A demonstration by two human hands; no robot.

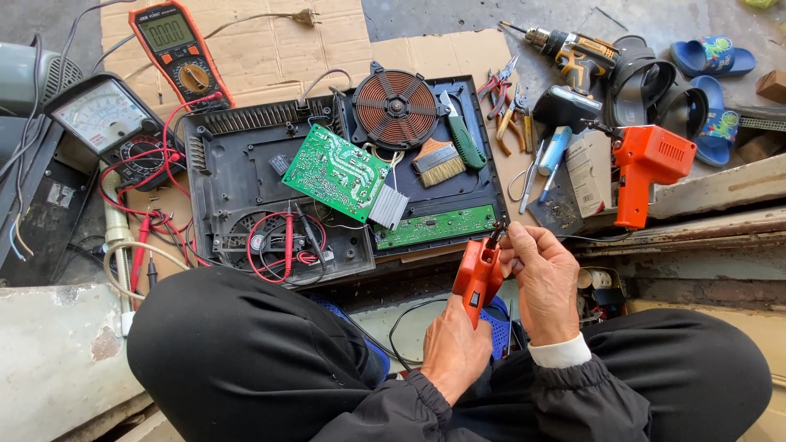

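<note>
Low in the frame, right of centre, the left hand [453, 348] is wrapped shut around the grip of an orange soldering gun [477, 274]. The right hand [542, 278] pinches the gun's dark tip with curled fingers. Just beyond lies an opened black induction cooker [246, 176] with a green circuit board [336, 170] and copper coil [397, 106], on cardboard [270, 49] over concrete.

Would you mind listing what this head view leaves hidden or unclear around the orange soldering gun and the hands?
- Tip of the orange soldering gun: covered by the right hand fingers.
- Gun's grip and trigger: wrapped by the left hand.
- Black cord: runs under the legs.
- Green circuit board: parts too small to identify.
- Analog meter: left side cut by the frame edge.
</note>
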